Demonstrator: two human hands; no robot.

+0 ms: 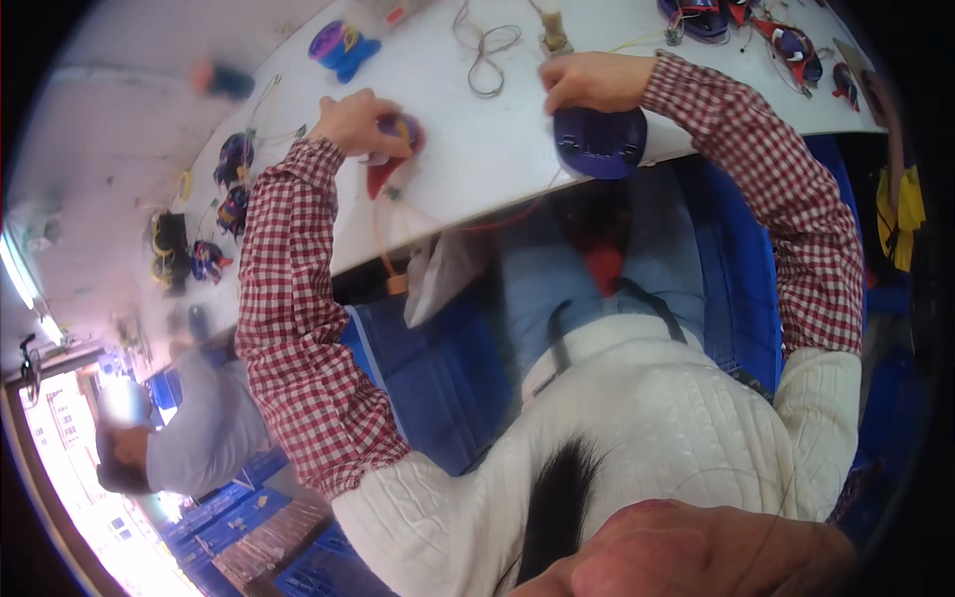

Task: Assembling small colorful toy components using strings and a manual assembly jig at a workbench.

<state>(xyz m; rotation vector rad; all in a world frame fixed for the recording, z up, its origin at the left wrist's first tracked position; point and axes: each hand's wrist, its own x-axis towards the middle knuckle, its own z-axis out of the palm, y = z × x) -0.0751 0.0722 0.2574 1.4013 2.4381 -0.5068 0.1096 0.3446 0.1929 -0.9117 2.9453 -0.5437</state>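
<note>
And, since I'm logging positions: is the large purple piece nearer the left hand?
No, the large purple piece is by the right hand.

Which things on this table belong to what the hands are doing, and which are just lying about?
In use, by the look of it:
Red piece, held in the left hand
Purple shell, by the right hand; grip unclear

Lying about, seemingly:
Grey wire, loosely looped
Blue item, beyond the left hand
Wired parts, at the left

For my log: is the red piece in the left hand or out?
In: the left hand grips the red piece, its pointed end sticking out below.
</note>
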